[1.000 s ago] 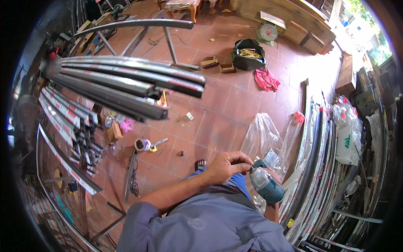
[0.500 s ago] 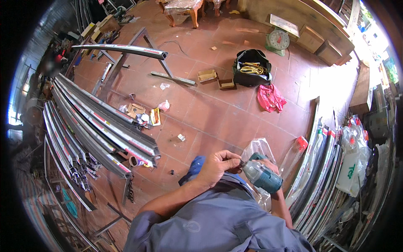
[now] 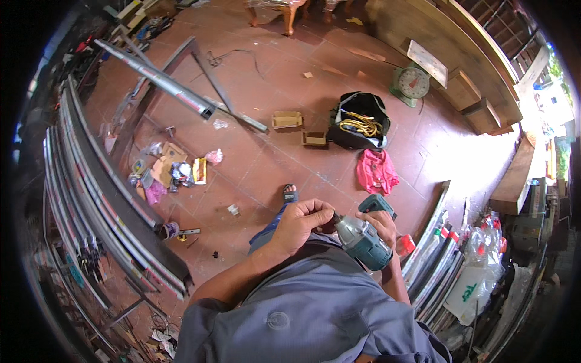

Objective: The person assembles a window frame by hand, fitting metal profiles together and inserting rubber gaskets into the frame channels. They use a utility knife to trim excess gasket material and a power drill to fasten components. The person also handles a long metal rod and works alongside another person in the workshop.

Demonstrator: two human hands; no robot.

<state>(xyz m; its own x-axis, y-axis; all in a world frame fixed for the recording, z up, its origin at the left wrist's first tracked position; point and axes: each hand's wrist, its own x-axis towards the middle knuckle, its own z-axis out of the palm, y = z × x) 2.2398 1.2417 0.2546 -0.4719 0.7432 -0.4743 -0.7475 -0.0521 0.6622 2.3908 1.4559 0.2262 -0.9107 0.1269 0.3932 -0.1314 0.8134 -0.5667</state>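
My right hand (image 3: 382, 226) is wrapped round the grip of a teal and grey cordless impact driver (image 3: 367, 247), held in front of my waist with its nose toward the left. Close against that nose, my left hand (image 3: 299, 225) is closed in a pinch, thumb against forefinger. What the pinch holds is too small and hidden to name. Below the hands is my grey shirt (image 3: 284, 296), and past the left hand a foot in a dark sandal (image 3: 290, 195) shows on the tiles.
Long metal profiles (image 3: 115, 199) are stacked at the left; one profile (image 3: 163, 85) rests on a metal stand. Ahead lie a black bag (image 3: 361, 140) with yellow cable, small cardboard boxes (image 3: 287, 119) and a pink cloth (image 3: 376, 172). A scale (image 3: 413, 83) stands far right; wrapped profiles (image 3: 433, 266) lie near right.
The view has shifted, and the floor items sit differently in it. A sandalled foot has come into sight. Both hands stay together at the driver's nose, with the driver slightly further left in view.
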